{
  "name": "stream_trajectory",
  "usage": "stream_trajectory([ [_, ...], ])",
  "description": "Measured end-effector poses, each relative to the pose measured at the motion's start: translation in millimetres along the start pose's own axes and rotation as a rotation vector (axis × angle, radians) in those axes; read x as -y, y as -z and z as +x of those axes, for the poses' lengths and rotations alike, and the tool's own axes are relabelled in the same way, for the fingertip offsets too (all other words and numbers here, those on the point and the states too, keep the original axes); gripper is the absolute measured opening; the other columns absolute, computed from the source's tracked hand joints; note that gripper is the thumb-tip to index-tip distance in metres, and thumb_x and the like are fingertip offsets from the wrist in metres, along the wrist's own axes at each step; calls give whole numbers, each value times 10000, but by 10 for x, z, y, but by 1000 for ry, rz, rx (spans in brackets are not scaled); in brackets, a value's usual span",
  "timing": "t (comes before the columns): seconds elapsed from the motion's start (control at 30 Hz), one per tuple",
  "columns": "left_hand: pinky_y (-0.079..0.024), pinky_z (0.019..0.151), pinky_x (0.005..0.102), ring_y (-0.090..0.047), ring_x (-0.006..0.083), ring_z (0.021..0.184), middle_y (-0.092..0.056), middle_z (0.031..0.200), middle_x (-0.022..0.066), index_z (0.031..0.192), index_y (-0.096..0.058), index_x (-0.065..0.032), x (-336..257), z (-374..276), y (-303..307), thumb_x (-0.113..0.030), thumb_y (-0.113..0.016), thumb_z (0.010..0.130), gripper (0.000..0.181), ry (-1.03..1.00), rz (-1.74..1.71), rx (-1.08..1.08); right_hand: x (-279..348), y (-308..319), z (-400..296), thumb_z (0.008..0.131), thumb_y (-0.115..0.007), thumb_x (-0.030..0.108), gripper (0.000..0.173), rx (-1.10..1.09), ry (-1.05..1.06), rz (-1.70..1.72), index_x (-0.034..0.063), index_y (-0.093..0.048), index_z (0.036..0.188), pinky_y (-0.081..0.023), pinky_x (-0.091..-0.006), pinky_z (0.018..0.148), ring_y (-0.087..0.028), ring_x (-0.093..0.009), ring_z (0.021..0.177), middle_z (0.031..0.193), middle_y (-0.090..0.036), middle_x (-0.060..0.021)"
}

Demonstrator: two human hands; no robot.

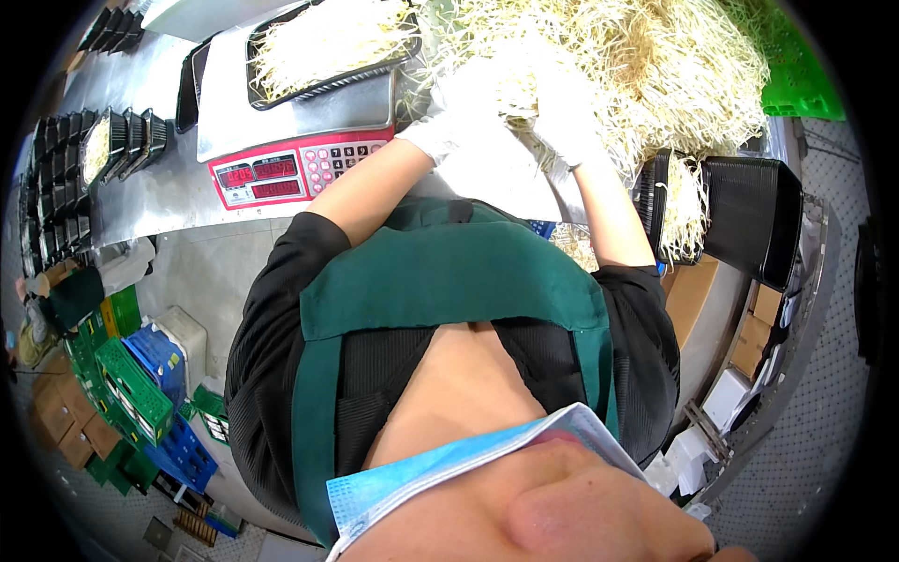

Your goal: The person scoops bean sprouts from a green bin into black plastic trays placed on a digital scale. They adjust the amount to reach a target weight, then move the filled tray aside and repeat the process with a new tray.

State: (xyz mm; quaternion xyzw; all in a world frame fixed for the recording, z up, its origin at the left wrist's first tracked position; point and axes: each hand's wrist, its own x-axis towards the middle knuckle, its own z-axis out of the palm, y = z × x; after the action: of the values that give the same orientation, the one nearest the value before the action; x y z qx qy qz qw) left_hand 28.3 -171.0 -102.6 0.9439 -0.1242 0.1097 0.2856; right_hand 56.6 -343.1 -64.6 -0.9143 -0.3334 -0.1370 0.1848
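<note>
My left hand (463,105), in a white glove, and my right hand (565,116), gloved too, are close together over the table. A small bunch of bean sprouts (518,95) is held between them; glare washes out most of the fingers. Beyond and to the right lies a large heap of bean sprouts (674,70), against my right hand. To the left of my left hand stands a red digital scale (263,175) with a lit display. On its metal pan (344,112) rests a black plastic tray (309,95) filled with sprouts (337,42).
Nested black trays (751,211) stand at the right, beside a sprout-filled tray (683,211). Stacked black trays (60,183) and filled ones (126,144) line the left end of the steel table (147,204). A green crate (801,84) is at far right. Crates (133,390) stand on the floor at left.
</note>
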Motion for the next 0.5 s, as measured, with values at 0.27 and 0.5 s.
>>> stream_trajectory([
  [0.27,-445,825,436,-601,253,962,-620,1062,65,1243,-511,-87,359,31,-35,-204,-492,860,401,123,74,20,-504,608,127,856,-505,184,402,263,-288,114,145,-562,1252,-480,-327,896,-600,-238,1073,1182,-620,-115],
  [0.5,-366,997,501,-338,391,1266,-307,1447,155,1436,-279,-54,217,102,111,-130,-508,811,670,235,488,-18,-800,4,361,729,-689,257,631,536,-215,418,156,-504,1324,-436,-345,977,-555,-237,1113,1265,-573,-109],
])
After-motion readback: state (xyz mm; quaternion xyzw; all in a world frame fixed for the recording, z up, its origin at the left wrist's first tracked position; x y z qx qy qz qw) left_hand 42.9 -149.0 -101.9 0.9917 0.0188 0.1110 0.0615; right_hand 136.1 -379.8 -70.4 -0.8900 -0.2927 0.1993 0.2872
